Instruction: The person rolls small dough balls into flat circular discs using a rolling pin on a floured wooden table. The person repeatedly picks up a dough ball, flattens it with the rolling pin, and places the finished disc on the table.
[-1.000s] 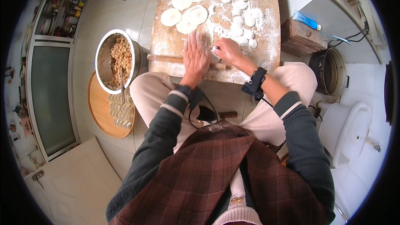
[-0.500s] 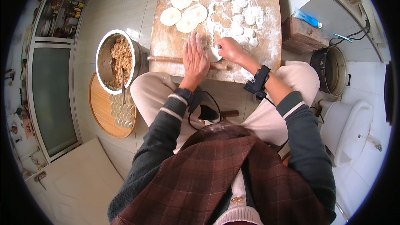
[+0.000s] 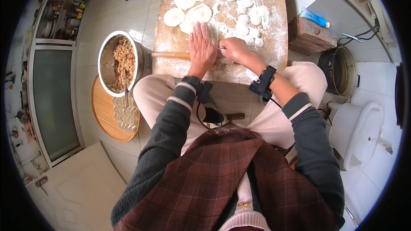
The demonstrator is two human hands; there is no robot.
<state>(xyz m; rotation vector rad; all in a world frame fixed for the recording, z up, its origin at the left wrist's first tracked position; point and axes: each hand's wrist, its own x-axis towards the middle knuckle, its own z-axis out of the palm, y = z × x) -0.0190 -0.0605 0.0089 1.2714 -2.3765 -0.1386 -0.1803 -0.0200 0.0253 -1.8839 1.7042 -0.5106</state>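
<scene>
In the head view, the left hand (image 3: 203, 48) lies flat on the rolling pin (image 3: 171, 54), with straight fingers pointing away from the person; it presses from above and does not wrap around the wood. The right hand (image 3: 236, 50) is just beside it, fingers curled into a narrow grip. The dough between the two hands is mostly hidden, so I cannot tell how firmly it is pinched, or if it is held at all. The rolling pin lies across the near part of the floury wooden board (image 3: 168, 38), and its bare end reaches the left edge.

Beyond the hands are thin dough wrappers (image 3: 174, 17), partly overlapping, and to the right of them small flattened dough pieces (image 3: 255, 19), close together in the flour.

For good rolling, in my judgement, the left palm should give even pressure and roll only short strokes, from the rim toward the middle. The right fingers should turn the dough a little between strokes, and keep clear of the pin. Some flour under it should help against sticking, and a slightly thicker centre would probably tear less easily
</scene>
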